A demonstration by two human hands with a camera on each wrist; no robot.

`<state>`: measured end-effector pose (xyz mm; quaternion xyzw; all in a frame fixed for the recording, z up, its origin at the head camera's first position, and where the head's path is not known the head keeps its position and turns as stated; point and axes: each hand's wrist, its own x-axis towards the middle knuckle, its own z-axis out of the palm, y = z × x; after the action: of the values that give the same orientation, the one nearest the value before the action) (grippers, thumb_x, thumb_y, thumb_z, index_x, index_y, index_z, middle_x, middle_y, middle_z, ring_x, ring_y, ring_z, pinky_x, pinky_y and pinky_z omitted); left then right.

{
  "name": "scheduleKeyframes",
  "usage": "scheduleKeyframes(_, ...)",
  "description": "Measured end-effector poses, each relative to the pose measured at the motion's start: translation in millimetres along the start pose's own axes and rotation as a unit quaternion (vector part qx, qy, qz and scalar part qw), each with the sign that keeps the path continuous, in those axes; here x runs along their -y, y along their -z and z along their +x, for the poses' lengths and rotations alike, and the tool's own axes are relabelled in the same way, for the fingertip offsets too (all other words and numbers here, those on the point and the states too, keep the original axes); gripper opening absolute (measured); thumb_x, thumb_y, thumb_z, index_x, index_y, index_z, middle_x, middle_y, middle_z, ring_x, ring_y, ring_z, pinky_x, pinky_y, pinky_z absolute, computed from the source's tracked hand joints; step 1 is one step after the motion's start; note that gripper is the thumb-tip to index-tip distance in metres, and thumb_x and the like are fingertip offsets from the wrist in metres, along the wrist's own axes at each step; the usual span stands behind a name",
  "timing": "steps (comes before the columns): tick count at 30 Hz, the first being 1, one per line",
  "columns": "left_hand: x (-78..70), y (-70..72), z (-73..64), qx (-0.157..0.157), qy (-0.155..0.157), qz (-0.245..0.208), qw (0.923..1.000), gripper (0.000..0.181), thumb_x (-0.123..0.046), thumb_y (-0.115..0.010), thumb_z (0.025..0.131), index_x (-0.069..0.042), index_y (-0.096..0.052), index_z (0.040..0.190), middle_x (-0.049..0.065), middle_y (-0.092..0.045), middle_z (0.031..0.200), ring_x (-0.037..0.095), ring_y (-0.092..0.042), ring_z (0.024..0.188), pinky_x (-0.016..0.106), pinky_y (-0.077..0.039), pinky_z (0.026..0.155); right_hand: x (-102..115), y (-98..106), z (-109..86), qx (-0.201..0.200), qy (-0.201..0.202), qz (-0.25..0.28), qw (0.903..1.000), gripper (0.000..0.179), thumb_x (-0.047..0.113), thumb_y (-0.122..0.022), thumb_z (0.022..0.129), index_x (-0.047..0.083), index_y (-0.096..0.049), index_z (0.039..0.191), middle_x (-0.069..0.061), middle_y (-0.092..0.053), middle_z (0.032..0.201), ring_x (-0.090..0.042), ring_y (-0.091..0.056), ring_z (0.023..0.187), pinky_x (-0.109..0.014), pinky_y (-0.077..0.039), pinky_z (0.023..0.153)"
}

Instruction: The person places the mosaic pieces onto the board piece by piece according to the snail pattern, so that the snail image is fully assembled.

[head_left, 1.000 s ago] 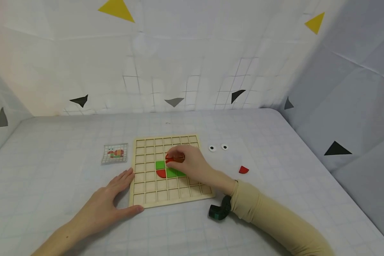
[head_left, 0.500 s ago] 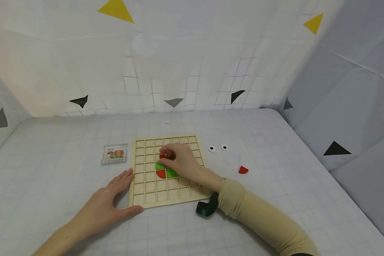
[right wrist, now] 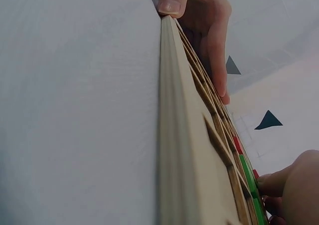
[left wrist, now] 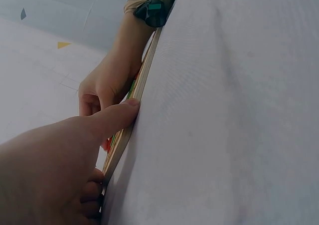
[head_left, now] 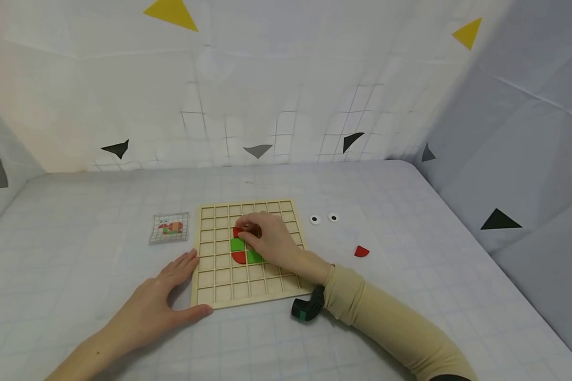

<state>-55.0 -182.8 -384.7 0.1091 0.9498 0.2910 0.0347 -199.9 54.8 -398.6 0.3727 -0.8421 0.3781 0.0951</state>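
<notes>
A wooden grid board (head_left: 221,278) lies on the table with green square tiles (head_left: 237,244) and a red quarter-circle tile (head_left: 239,257) in its cells. My right hand (head_left: 274,241) reaches over the board and pinches another red tile (head_left: 237,232) between thumb and index finger, right at the cell above the green square. The hand hides part of the board's middle. My left hand (head_left: 164,296) rests at the board's left side. Its fingers lie along the left edge, and its thumb (left wrist: 117,117) touches the near edge in the left wrist view.
Left of the board lies a small picture card (head_left: 169,228) with a red, green and orange figure on a grid. To the right are two eye discs, a left one (head_left: 314,219) and a right one (head_left: 333,217), and a loose red quarter-circle tile (head_left: 362,251).
My right hand has moved left across the board, with the red tile now at the cell above the left green square. The left hand stays in place.
</notes>
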Motion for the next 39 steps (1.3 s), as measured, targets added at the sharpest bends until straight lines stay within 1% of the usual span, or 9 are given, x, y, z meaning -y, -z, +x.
scheduleKeyframes(5,0.2,0.4,-0.2,0.0,0.0,-0.002,1.0,0.101,-0.075,-0.068,0.076,-0.015,-0.042,0.153,0.0,-0.033,0.162,0.035,-0.031,0.148,0.065,-0.035,0.109,0.4,0.3,0.4,0.0,0.007,-0.009,0.9999,0.017,0.008,-0.074,0.09,0.008,-0.074,0.107,-0.003,-0.074,0.095,-0.012,-0.064,0.082,-0.019,-0.05,0.072)
scheduleKeyframes(11,0.2,0.3,0.0,0.001,0.002,-0.004,1.0,0.102,-0.075,-0.068,0.075,-0.015,-0.042,0.153,0.0,-0.034,0.162,0.035,-0.031,0.148,0.064,-0.035,0.109,1.0,1.0,-0.7,-0.007,0.017,-0.006,0.9998,0.017,0.004,-0.073,0.089,0.005,-0.073,0.106,-0.005,-0.074,0.095,-0.013,-0.064,0.081,-0.019,-0.049,0.069)
scheduleKeyframes(19,-0.1,0.2,0.4,0.004,0.007,-0.004,1.0,0.103,-0.076,-0.068,0.075,-0.015,-0.042,0.153,0.0,-0.033,0.162,0.035,-0.031,0.148,0.065,-0.034,0.11,1.2,1.0,-1.1,-0.015,0.017,-0.017,0.9996,0.012,0.007,-0.075,0.089,0.008,-0.074,0.101,-0.001,-0.072,0.09,-0.012,-0.058,0.078,-0.021,-0.044,0.068)
scheduleKeyframes(27,-0.4,1.0,0.2,0.003,0.003,-0.003,1.0,0.102,-0.075,-0.068,0.076,-0.014,-0.042,0.153,0.001,-0.034,0.162,0.035,-0.031,0.148,0.065,-0.035,0.109,0.2,0.1,-1.6,-0.019,0.027,-0.016,0.9993,0.011,0.008,-0.074,0.089,0.008,-0.074,0.1,0.0,-0.073,0.091,-0.013,-0.059,0.08,-0.022,-0.045,0.071)
scheduleKeyframes(31,-0.2,1.2,0.3,0.001,0.0,0.0,1.0,0.102,-0.075,-0.068,0.076,-0.013,-0.043,0.153,0.001,-0.034,0.162,0.035,-0.031,0.148,0.064,-0.035,0.109,0.3,-0.1,-1.4,-0.026,0.028,-0.014,0.9992,0.01,0.008,-0.073,0.09,0.008,-0.074,0.1,0.001,-0.072,0.088,-0.012,-0.057,0.076,-0.021,-0.043,0.067)
scheduleKeyframes(33,-0.1,1.1,0.2,0.0,0.0,0.0,1.0,0.102,-0.075,-0.068,0.076,-0.014,-0.043,0.153,0.0,-0.034,0.162,0.035,-0.031,0.148,0.064,-0.035,0.109,1.3,0.6,-1.0,-0.038,0.027,-0.007,0.9989,0.01,0.008,-0.072,0.091,0.007,-0.074,0.1,0.0,-0.071,0.087,-0.012,-0.057,0.074,-0.021,-0.043,0.066)
scheduleKeyframes(35,-0.1,0.9,-0.2,-0.001,0.001,-0.001,1.0,0.102,-0.075,-0.068,0.076,-0.013,-0.043,0.152,0.0,-0.033,0.162,0.035,-0.031,0.148,0.065,-0.034,0.109,2.8,2.3,-0.5,-0.052,0.018,0.008,0.9984,0.01,0.007,-0.071,0.092,0.008,-0.074,0.101,-0.001,-0.071,0.089,-0.012,-0.059,0.076,-0.021,-0.047,0.066)
scheduleKeyframes(37,-0.4,0.6,-0.5,0.0,0.001,-0.004,1.0,0.101,-0.075,-0.068,0.076,-0.014,-0.043,0.153,-0.001,-0.033,0.163,0.034,-0.03,0.149,0.065,-0.034,0.109,4.0,5.6,-0.2,-0.062,0.004,0.028,0.9977,0.011,0.007,-0.068,0.093,0.008,-0.073,0.103,-0.001,-0.072,0.093,-0.012,-0.061,0.08,-0.024,-0.052,0.071)
scheduleKeyframes(39,-0.6,0.2,-0.5,0.0,0.0,-0.007,1.0,0.101,-0.075,-0.068,0.076,-0.014,-0.042,0.153,-0.001,-0.033,0.163,0.034,-0.03,0.149,0.065,-0.034,0.109,4.6,11.0,-0.2,-0.063,-0.017,0.054,0.9964,0.012,0.009,-0.066,0.095,0.011,-0.073,0.104,0.001,-0.073,0.097,-0.01,-0.062,0.087,-0.03,-0.056,0.078)
